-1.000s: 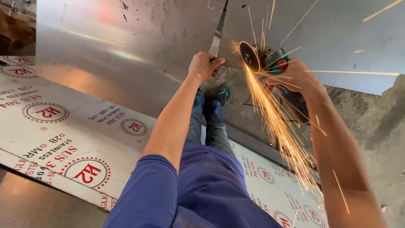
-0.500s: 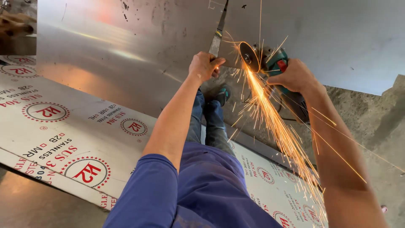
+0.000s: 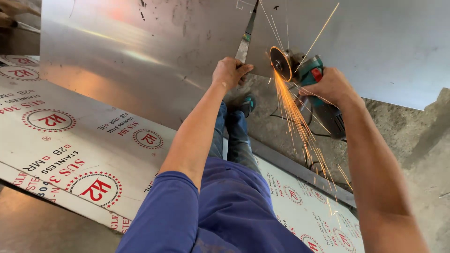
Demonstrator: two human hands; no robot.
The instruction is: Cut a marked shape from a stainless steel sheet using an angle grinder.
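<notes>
A large bare steel sheet (image 3: 140, 56) lies in front of me with a cut slot running up from its near edge. My left hand (image 3: 228, 72) grips the sheet's edge right beside that slot. My right hand (image 3: 330, 86) holds a teal angle grinder (image 3: 311, 75). Its disc (image 3: 280, 63) bites into the right-hand part of the sheet (image 3: 375, 42), and orange sparks stream down toward me along my right forearm.
Film-covered steel sheets with red round marks (image 3: 70, 140) lie stacked at the left and under my legs. A dark cable (image 3: 281, 110) trails over the rough concrete floor (image 3: 422, 154). My feet (image 3: 246, 105) rest below the cut. Another person's hand (image 3: 11, 11) shows at the top left.
The grinder's disc has crept slightly along the cut. The spark stream has narrowed and now falls straighter down. My left hand has stayed on the sheet's edge.
</notes>
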